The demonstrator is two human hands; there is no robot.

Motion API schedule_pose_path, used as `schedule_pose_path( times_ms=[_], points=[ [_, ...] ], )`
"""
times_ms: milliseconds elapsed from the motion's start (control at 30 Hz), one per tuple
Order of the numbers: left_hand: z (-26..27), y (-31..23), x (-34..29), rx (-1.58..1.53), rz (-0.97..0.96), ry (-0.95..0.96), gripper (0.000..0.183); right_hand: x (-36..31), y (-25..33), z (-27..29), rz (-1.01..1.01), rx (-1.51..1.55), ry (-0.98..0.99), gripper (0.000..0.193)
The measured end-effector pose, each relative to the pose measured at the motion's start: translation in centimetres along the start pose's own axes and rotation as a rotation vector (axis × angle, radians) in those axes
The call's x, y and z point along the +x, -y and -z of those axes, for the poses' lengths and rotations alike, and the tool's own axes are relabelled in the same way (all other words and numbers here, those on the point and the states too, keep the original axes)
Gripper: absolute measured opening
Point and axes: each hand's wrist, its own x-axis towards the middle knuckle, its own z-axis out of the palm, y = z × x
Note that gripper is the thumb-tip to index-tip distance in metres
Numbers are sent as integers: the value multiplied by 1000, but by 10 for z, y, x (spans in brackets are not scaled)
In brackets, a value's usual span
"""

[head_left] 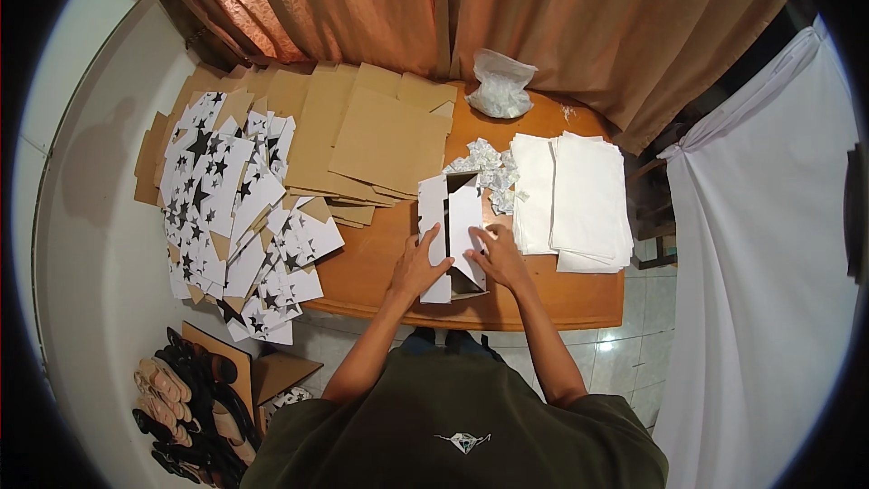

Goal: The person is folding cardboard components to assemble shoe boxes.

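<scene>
A small white cardboard box (463,208) stands near the front edge of the wooden table, its long top flaps partly folded in. Between the flaps a dark gap shows the inside, too dark to make out. My left hand (419,264) grips the box's left side, thumb lying over the left flap. On the other side my right hand (497,256) holds the right flap with thumb and bent fingers. Just behind the box lies a loose heap of small white printed sachets (489,163).
Flat brown cardboard pieces (385,131) and white star-printed ones (213,190) cover the table's left. White sheets (590,199) lie stacked at right. A clear plastic bag (501,86) sits at the back by brown curtains (543,18). Shoes (195,407) stand lower left; a white cloth (760,217) hangs right.
</scene>
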Motion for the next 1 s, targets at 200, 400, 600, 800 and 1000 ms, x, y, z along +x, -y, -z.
schedule_pose_path(
  times_ms=[200,400,600,800,1000],
  points=[
    [-1,3,-1,-5,-13,-18,84,74,4,23,154,90,-240,50],
    [-1,-4,-1,42,34,-11,81,119,-1,23,198,168,-195,59],
    [2,-9,0,54,31,-45,79,103,-6,20,189,121,-114,58],
    [9,-20,-1,61,135,27,77,39,-4,2,74,-76,100,56],
    [4,-15,4,85,92,-32,75,11,-16,-3,121,245,73,51]
  ],
)
